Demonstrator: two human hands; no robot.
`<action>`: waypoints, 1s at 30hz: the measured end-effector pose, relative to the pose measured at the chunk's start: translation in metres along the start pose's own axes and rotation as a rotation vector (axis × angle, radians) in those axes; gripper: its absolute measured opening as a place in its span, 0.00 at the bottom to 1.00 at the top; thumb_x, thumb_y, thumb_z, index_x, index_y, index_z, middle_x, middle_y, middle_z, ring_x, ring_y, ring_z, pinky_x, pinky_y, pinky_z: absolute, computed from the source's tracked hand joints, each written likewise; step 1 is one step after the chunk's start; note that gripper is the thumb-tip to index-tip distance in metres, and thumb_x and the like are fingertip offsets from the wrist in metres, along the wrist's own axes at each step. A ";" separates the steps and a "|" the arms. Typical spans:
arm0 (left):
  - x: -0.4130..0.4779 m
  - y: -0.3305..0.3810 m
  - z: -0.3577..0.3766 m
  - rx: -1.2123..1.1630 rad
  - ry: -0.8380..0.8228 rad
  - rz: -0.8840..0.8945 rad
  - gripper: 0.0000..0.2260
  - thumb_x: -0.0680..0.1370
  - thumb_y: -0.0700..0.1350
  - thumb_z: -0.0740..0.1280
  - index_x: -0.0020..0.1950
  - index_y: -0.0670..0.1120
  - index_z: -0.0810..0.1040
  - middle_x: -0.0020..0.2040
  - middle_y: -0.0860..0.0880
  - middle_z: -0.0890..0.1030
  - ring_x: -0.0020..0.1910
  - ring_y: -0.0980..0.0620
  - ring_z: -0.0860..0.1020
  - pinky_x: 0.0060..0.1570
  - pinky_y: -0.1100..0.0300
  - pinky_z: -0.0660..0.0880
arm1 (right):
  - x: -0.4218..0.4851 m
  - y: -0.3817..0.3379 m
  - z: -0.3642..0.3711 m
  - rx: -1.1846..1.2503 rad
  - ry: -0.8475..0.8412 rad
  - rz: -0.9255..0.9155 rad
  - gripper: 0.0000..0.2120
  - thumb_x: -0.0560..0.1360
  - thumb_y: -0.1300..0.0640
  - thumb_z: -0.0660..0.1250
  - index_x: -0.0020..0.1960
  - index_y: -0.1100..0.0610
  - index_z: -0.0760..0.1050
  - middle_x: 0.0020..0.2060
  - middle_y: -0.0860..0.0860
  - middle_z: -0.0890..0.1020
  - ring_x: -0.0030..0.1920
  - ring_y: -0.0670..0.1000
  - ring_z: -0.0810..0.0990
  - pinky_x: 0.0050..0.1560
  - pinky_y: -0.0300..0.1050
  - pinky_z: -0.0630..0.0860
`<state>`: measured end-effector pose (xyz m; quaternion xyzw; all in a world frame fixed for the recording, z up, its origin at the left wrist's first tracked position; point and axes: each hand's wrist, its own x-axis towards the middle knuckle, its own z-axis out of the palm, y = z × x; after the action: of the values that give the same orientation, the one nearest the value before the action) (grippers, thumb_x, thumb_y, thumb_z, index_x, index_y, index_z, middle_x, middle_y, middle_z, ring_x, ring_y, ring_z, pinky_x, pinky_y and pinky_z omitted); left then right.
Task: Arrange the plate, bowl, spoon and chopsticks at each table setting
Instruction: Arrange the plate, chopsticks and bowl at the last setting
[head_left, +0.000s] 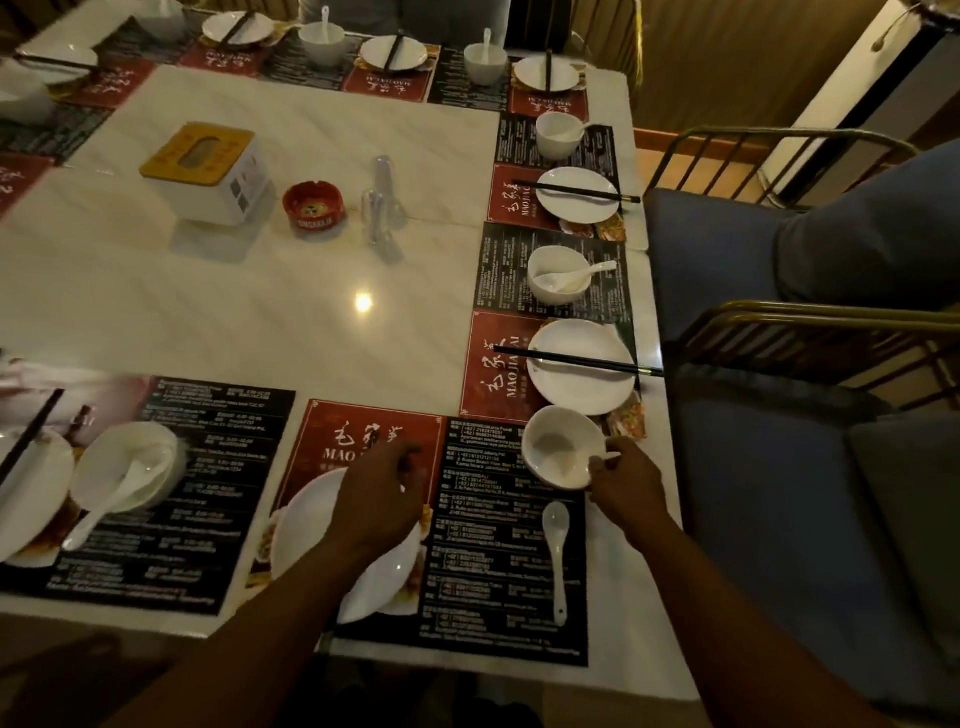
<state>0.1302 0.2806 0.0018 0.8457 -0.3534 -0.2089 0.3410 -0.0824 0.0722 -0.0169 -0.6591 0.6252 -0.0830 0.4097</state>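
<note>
At the near setting a white plate (306, 525) lies on the red and black placemat (498, 571). My left hand (379, 499) hovers over the plate with fingers loosely curled; whether it holds anything is unclear. My right hand (623, 483) pinches the rim of a small white bowl (558, 447), which is tilted at the mat's far right corner. A white spoon (557, 551) lies on the mat just below the bowl. No chopsticks show at this setting.
Along the right edge, settings hold a plate with chopsticks (582, 364) and a bowl with spoon (561, 275). A tissue box (208, 171), red ashtray (314, 203) and clear shakers (382, 208) stand mid-table. Blue chairs (779, 499) press against the right edge.
</note>
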 end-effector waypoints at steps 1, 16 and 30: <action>-0.002 0.009 0.006 -0.032 -0.006 -0.002 0.10 0.78 0.46 0.69 0.59 0.51 0.80 0.44 0.60 0.79 0.43 0.61 0.78 0.42 0.67 0.71 | 0.002 -0.001 0.000 -0.014 -0.002 -0.023 0.14 0.77 0.56 0.68 0.62 0.53 0.75 0.51 0.55 0.83 0.49 0.56 0.83 0.51 0.53 0.81; -0.043 0.028 0.020 -0.339 -0.184 -0.349 0.17 0.80 0.47 0.66 0.50 0.73 0.77 0.50 0.68 0.81 0.54 0.64 0.78 0.47 0.67 0.72 | -0.059 0.003 0.042 -0.118 -0.313 -0.341 0.12 0.76 0.54 0.68 0.59 0.46 0.77 0.44 0.39 0.77 0.42 0.39 0.76 0.36 0.29 0.67; -0.062 0.003 0.032 -0.346 -0.254 -0.375 0.30 0.79 0.35 0.65 0.53 0.77 0.76 0.54 0.68 0.79 0.60 0.56 0.77 0.63 0.47 0.76 | -0.067 0.018 0.050 -0.164 -0.298 -0.363 0.14 0.77 0.53 0.68 0.62 0.46 0.78 0.47 0.40 0.80 0.39 0.32 0.72 0.36 0.26 0.63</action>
<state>0.0686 0.3107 -0.0107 0.7924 -0.1899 -0.4300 0.3888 -0.0792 0.1560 -0.0339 -0.7968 0.4338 -0.0062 0.4207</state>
